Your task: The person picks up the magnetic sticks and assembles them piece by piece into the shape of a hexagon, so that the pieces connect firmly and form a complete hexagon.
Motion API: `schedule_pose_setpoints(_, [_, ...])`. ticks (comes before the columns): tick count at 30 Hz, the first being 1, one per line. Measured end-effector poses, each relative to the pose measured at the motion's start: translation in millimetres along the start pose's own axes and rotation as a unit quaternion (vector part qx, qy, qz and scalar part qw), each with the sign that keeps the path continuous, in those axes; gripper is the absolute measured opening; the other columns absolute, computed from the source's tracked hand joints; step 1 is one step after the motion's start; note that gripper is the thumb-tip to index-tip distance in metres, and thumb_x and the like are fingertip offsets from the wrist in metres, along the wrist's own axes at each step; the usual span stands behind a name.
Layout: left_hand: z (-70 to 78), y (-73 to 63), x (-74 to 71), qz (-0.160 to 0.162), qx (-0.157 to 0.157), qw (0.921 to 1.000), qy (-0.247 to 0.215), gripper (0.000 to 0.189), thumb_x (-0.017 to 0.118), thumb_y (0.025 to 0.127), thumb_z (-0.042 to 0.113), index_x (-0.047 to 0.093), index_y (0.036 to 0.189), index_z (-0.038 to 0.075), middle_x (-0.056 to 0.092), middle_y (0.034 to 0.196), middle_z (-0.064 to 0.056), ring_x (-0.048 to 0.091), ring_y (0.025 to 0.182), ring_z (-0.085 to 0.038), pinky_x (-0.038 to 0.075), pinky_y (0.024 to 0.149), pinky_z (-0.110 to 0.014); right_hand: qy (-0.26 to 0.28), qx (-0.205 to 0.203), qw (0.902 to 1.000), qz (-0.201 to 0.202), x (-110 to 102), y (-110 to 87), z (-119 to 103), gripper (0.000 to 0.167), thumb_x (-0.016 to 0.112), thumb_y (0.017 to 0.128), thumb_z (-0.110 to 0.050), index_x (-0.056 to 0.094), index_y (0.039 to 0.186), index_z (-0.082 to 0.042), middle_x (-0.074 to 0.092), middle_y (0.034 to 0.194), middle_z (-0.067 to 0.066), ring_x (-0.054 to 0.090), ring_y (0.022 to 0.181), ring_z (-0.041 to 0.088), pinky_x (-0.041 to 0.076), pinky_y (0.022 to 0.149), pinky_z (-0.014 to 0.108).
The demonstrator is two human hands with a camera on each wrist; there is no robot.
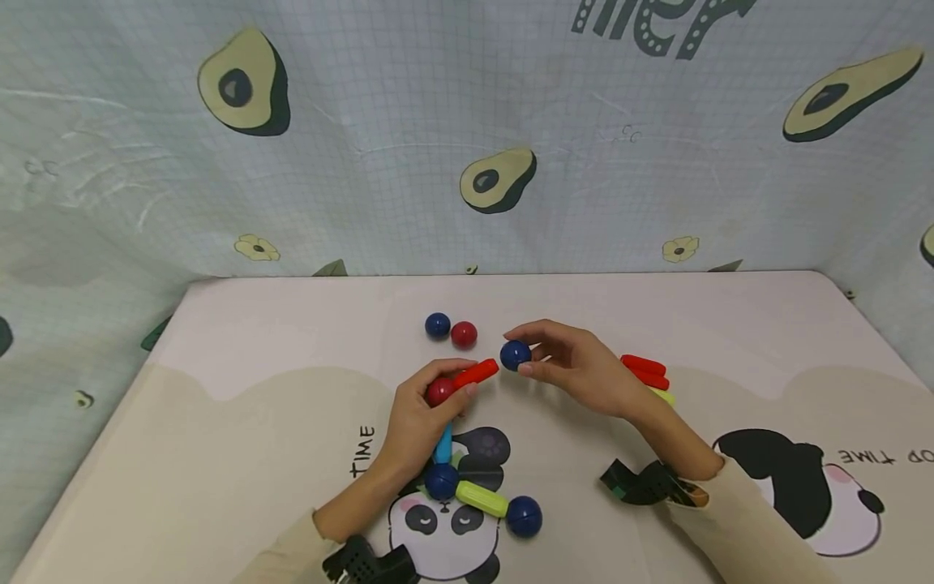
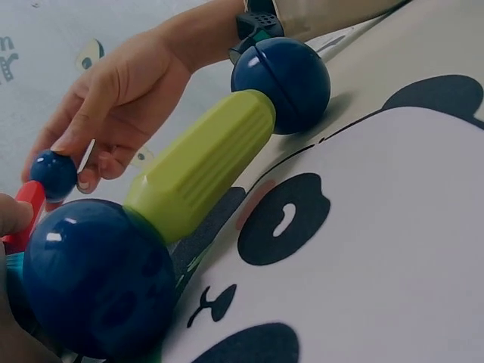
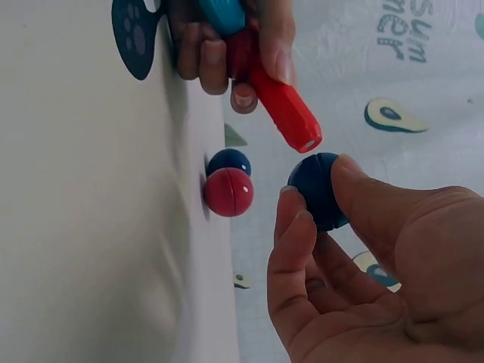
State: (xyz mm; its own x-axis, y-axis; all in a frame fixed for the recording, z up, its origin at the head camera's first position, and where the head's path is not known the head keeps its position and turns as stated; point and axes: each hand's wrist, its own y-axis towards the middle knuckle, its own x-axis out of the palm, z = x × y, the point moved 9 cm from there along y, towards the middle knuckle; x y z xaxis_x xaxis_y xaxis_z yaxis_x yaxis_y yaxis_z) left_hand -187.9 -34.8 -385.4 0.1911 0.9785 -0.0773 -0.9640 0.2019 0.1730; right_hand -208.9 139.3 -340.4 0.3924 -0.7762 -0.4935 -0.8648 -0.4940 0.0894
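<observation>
1. Blue ball (image 1: 515,355) sits pinched between thumb and fingertips, in the grip of the right hand (image 1: 572,361), just beside a red stick (image 1: 477,372).
2. Left hand (image 1: 414,415) curls its grip round that stick and the red ball (image 1: 439,392) joined to it.
3. Farther off, a loose blue ball (image 1: 438,326) and loose red ball (image 1: 464,335) lie on the desk (image 1: 284,454).

Indoor tbl nook (image 1: 730,324) w/ avocado-print cloth (image 1: 394,89)
</observation>
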Motion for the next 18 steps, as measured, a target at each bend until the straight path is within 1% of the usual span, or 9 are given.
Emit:
schedule_pose_setpoints(7, [-0.2,0.9,1.3,-0.002,0.0,1.0,0.006,0.029,0.069,0.09,0.016,0.066,0.118,0.011,0.062,0.106,-0.007,0.057,0.083,-0.024,0.05,0.07,-0.025,0.003,-0.013,0.9999,-0.005,4.2,-0.3,-5.8,0.039,0.068,0.089,-0.008,0.059,0.127,-0.01,0.061,0.115,-0.001,0.06,0.094,0.018,0.053,0.077,0.031])
schedule_pose_setpoints(12, [0.5,0.6,1.9,-0.005,0.0,1.0,0.007,0.028,0.069,0.089,0.016,0.066,0.116,0.011,0.062,0.107,-0.007,0.058,0.085,-0.023,0.051,0.072,-0.026,-0.001,-0.013,0.9999,-0.003,4.0,-1.3,-8.3,0.039,0.068,0.089,-0.009,0.059,0.126,-0.011,0.062,0.114,-0.001,0.06,0.094,0.018,0.053,0.076,0.031])
schedule_pose_setpoints(15, [1.4,0.9,1.9,-0.016,0.004,0.9996,0.021,0.027,0.071,0.088,0.016,0.065,0.114,0.011,0.064,0.102,-0.007,0.059,0.083,-0.022,0.051,0.072,-0.027,-0.007,-0.009,0.9999,-0.005,5.7,-1.6,-7.5,0.038,0.068,0.089,-0.011,0.06,0.126,-0.013,0.062,0.113,-0.002,0.06,0.093,0.018,0.052,0.074,0.031])
schedule_pose_setpoints(18, [1.3,0.6,3.4,-0.04,0.0,0.999,0.018,0.026,0.072,0.087,0.014,0.062,0.11,0.008,0.065,0.094,-0.008,0.062,0.076,-0.022,0.053,0.069,-0.028,-0.008,-0.005,0.9998,-0.017,10.5,-1.6,-6.0,0.039,0.068,0.09,-0.013,0.06,0.128,-0.013,0.062,0.112,-0.002,0.059,0.092,0.018,0.052,0.072,0.031])
